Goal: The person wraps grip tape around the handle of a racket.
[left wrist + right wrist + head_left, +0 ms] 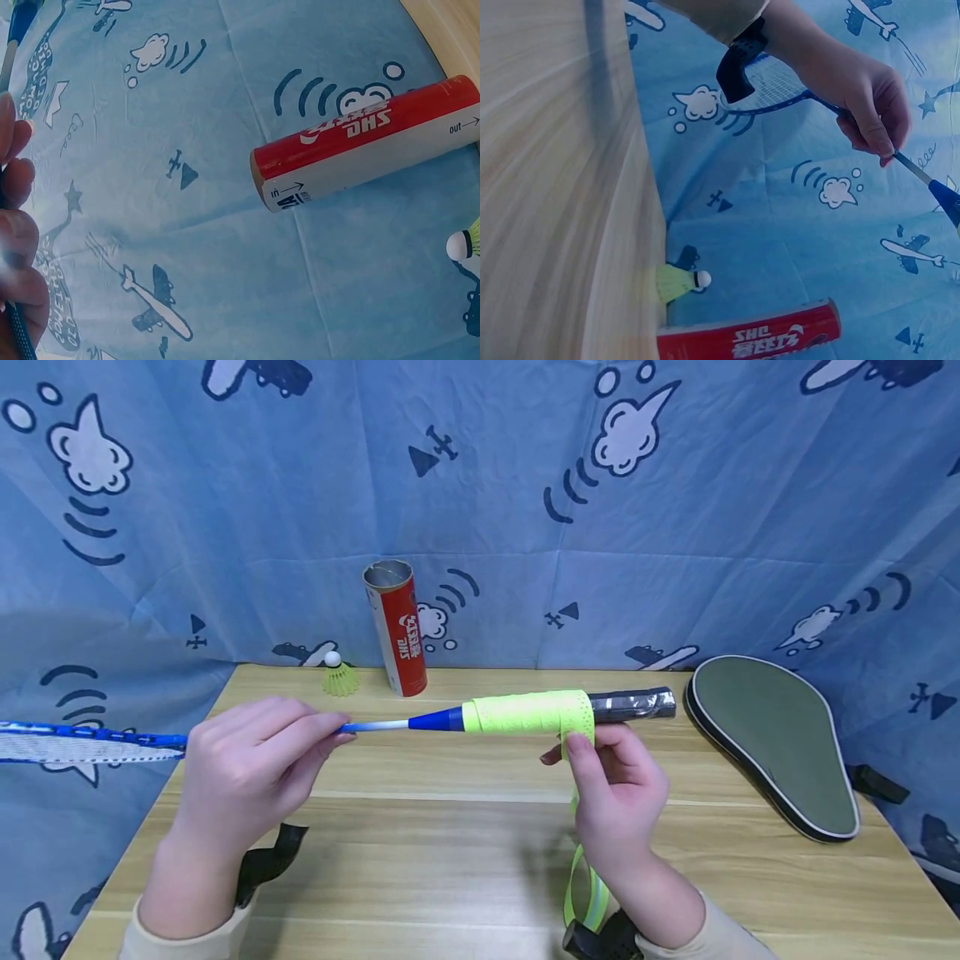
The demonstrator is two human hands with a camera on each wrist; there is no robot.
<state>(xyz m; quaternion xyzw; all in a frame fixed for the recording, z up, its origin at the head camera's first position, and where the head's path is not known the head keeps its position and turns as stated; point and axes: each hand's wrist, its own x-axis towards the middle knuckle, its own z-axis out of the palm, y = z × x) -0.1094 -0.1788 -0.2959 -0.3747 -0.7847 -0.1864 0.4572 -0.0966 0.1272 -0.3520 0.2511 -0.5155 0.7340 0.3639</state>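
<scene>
A blue badminton racket (435,720) is held level above the table, its stringed head (90,745) off to the left. My left hand (251,768) pinches the thin shaft between thumb and fingers; the right wrist view also shows this left hand (862,105) on the shaft. Bright yellow-green grip tape (517,713) is wound around much of the handle, while the butt end (633,703) is black. With thumb and fingers, my right hand (618,797) pinches the tape just under the handle. The tape's loose tail (596,897) hangs below, beside the right wrist.
At the table's back stand an open red-and-white tube (401,639) and, left of it, a yellow shuttlecock (340,678) with a white tip. A green racket case (776,743) lies at the right. Blue patterned cloth (495,527) hangs behind the wooden table (420,852).
</scene>
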